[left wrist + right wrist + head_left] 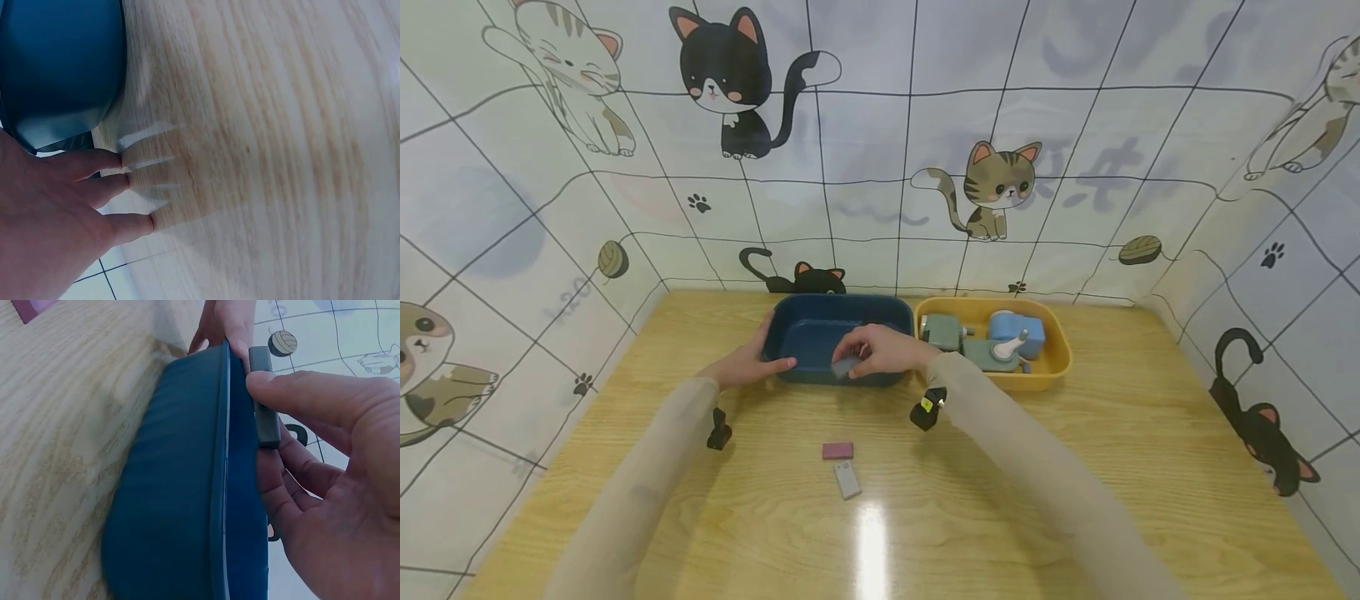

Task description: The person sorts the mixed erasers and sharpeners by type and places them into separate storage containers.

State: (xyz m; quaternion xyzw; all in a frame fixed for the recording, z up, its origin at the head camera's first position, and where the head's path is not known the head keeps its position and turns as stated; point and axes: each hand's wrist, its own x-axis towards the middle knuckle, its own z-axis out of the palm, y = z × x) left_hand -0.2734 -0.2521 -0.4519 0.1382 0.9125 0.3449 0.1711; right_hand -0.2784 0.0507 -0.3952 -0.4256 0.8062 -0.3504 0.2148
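My right hand (pixel 886 346) pinches a small dark grey rectangular block (pixel 269 428) between thumb and fingers, above the front part of a dark blue plastic bin (pixel 842 307). My left hand (pixel 741 360) is at the bin's left end, its thumb stretched along the front corner and its fingers along the left side. In the left wrist view those fingers (pixel 128 226) look straight and point down at the tabletop beside the bin; the thumb is hidden there. Nearer on the table lie a pink block (pixel 838 451) and a pale grey block (pixel 847 480).
A yellow bin (pixel 1054 379) stands against the blue bin's right end. It holds grey-green pieces (pixel 940 332), one with a white lever, and a blue piece (pixel 1026 329). The wooden table (pixel 1150 467) meets cat-printed walls at the back and sides.
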